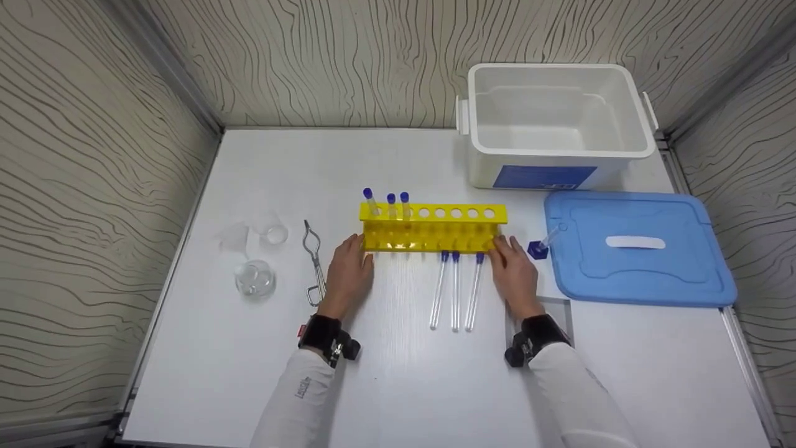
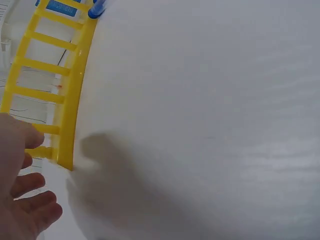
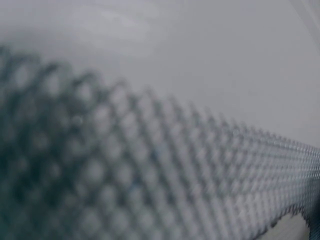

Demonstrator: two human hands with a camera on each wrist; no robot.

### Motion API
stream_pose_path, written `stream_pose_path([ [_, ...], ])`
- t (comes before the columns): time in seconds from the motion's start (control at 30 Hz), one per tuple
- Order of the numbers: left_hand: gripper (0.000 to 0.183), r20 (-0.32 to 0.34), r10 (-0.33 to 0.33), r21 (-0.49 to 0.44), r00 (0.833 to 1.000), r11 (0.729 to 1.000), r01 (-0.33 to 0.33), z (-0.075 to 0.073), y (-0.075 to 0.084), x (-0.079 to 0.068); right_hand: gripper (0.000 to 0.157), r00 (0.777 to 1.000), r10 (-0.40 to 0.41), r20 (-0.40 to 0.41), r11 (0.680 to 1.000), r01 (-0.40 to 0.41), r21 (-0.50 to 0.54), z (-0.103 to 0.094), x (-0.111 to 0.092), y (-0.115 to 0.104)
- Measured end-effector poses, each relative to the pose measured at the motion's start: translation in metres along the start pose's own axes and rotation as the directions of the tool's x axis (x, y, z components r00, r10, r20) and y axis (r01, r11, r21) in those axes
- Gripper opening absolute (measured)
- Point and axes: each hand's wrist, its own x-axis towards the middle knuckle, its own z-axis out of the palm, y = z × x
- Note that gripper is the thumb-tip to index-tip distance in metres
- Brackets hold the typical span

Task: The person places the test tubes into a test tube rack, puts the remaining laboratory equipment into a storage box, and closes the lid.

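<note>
A yellow test tube rack (image 1: 433, 228) stands mid-table, with several round holes along its top. Three blue-capped test tubes (image 1: 391, 202) stand at its left end, the leftmost tilted. In front of the rack lie three more blue-capped tubes (image 1: 456, 292). My left hand (image 1: 348, 274) is at the rack's left end; in the left wrist view its fingers (image 2: 37, 202) are loosely spread beside the yellow frame (image 2: 75, 90), the thumb overlapping it. My right hand (image 1: 515, 274) touches the right end with fairly straight fingers. The right wrist view holds only blurred mesh (image 3: 150, 160) over white.
Metal tongs (image 1: 313, 255), a clear funnel (image 1: 233, 239), a small clear cup (image 1: 273, 234) and a round glass vessel (image 1: 255, 279) are to the left. At right, a small cylinder with a blue base (image 1: 538, 250) touches a blue lid (image 1: 640, 274); behind stands a white bin (image 1: 559, 152).
</note>
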Motion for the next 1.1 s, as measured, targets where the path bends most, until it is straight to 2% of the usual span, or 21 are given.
stream_pose_path([
  [0.1, 0.056, 0.052, 0.012, 0.037, 0.999, 0.999, -0.014, 0.004, -0.003, -0.001, 0.047, 1.0, 0.011, 0.012, 1.0, -0.011, 0.0, 0.0, -0.001, 0.0],
  [0.27, 0.063, 0.09, 0.031, 0.086, 0.995, 0.996, -0.038, 0.01, -0.005, -0.004, 0.047, 0.999, 0.022, 0.026, 1.0, -0.022, 0.002, -0.001, -0.001, -0.002],
  [0.77, 0.071, 0.126, 0.136, 0.146, 0.983, 0.977, -0.154, 0.029, -0.004, -0.008, 0.044, 0.999, -0.029, -0.02, 0.999, 0.029, 0.018, -0.003, -0.001, 0.0],
  [0.97, 0.071, 0.123, 0.146, 0.167, 0.982, 0.972, -0.165, 0.028, -0.005, -0.011, 0.046, 0.997, 0.019, 0.077, 1.0, -0.019, 0.007, -0.009, 0.002, -0.002],
  [1.1, 0.07, 0.119, 0.141, 0.182, 0.983, 0.97, -0.161, 0.027, -0.006, -0.013, 0.048, 0.971, 0.114, 0.208, 0.99, -0.129, 0.058, -0.019, 0.01, -0.007],
])
